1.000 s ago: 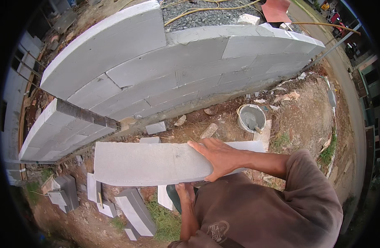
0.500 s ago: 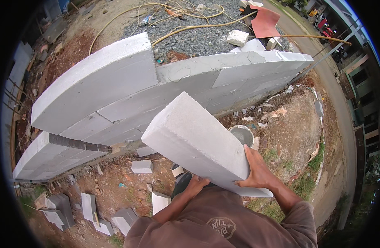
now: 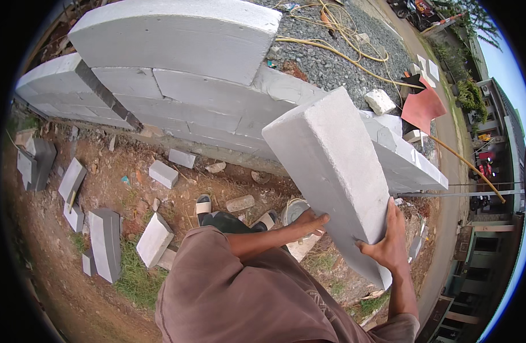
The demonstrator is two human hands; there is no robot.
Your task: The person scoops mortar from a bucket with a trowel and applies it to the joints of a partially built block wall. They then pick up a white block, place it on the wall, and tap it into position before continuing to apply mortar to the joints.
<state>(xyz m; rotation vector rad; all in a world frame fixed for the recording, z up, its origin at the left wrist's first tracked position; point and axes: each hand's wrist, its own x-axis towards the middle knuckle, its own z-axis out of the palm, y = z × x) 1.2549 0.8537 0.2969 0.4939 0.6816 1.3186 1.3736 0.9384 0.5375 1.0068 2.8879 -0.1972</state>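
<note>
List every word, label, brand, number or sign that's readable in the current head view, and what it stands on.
None can be read.
Brown shirt: printed emblem on the front, too slanted and folded to read.
Held block: no lettering visible.
Buildings at right: any signs too small to tell.

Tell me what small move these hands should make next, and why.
Perhaps tip the pale block slowly level, using both hands: it looks tilted, and its wall-side end seems raised, overlapping the wall in this view. The right hand grips near its lower end and the left hand supports its left side.
</note>
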